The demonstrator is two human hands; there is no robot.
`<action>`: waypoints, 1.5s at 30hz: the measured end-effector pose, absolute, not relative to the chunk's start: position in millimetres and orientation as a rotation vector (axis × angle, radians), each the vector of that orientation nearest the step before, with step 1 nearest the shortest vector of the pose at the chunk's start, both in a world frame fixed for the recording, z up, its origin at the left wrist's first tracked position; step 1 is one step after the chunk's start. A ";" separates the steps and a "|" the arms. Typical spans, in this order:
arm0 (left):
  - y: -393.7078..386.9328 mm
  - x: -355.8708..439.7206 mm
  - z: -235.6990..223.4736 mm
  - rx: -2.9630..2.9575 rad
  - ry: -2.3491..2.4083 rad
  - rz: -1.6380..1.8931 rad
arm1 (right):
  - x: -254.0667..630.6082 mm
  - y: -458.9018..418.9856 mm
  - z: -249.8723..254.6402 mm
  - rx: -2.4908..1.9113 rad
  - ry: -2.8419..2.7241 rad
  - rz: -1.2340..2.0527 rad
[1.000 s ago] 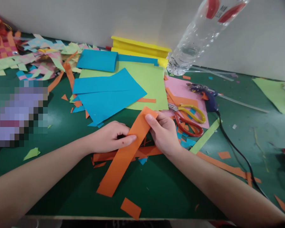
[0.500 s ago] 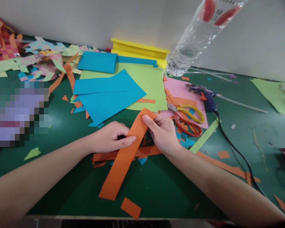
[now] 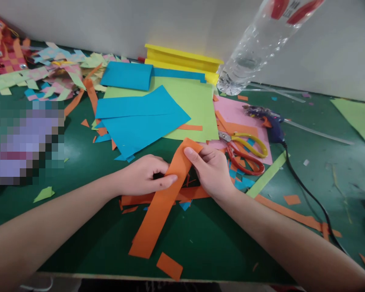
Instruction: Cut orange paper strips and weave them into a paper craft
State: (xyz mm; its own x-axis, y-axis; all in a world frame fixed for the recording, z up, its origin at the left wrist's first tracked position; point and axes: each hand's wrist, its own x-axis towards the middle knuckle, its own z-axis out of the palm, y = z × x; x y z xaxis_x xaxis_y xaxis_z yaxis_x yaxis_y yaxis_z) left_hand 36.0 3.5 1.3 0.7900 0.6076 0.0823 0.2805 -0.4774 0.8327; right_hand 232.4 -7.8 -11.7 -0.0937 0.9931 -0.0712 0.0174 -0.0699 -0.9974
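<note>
A folded orange paper strip (image 3: 158, 215) slants between my hands, its long end reaching down toward the table's front edge. My left hand (image 3: 149, 174) pinches the strip midway, thumb on top and fingers hidden behind. At the folded upper end, my right hand (image 3: 214, 168) grips the paper with the thumb pressed flat on it. Below the hands another orange strip (image 3: 136, 199) lies across the table among small orange and blue scraps. A short orange piece (image 3: 169, 266) rests near the front edge.
Blue paper sheets (image 3: 142, 121) lie on a light green sheet (image 3: 203, 109). To the right are scissors (image 3: 249, 162), a glue gun (image 3: 273, 127) with its black cord, and a tilted water bottle (image 3: 246, 61). A blurred-out device (image 3: 27, 142) and a pile of woven paper strips (image 3: 54, 77) are at left.
The view has shifted slightly, so the table items sit a little further right. Both hands keep their hold on the orange strip, with almost no other movement.
</note>
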 end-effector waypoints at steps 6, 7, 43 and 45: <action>3.3 36.9 3.9 2.066 0.675 0.460 | 232.0 -9.1 -12.0 -1.231 -1.255 1.281; 3.4 37.2 4.4 2.065 0.677 0.457 | 231.9 -9.4 -11.7 -1.231 -1.251 1.285; 3.8 39.2 1.5 2.029 0.687 0.502 | 231.6 -12.7 -0.3 -1.342 -1.387 1.134; 3.6 39.1 0.8 2.039 0.697 0.512 | 232.1 -11.9 -0.7 -1.352 -1.384 1.159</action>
State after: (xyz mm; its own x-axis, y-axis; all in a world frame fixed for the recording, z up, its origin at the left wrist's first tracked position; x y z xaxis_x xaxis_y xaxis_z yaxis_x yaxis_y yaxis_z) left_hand 39.1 3.6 0.8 0.7563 0.6481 0.0890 0.2788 -0.4423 0.8524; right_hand 232.1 -11.9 -0.7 -0.0453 0.9986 -0.0275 0.2022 -0.0178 -0.9792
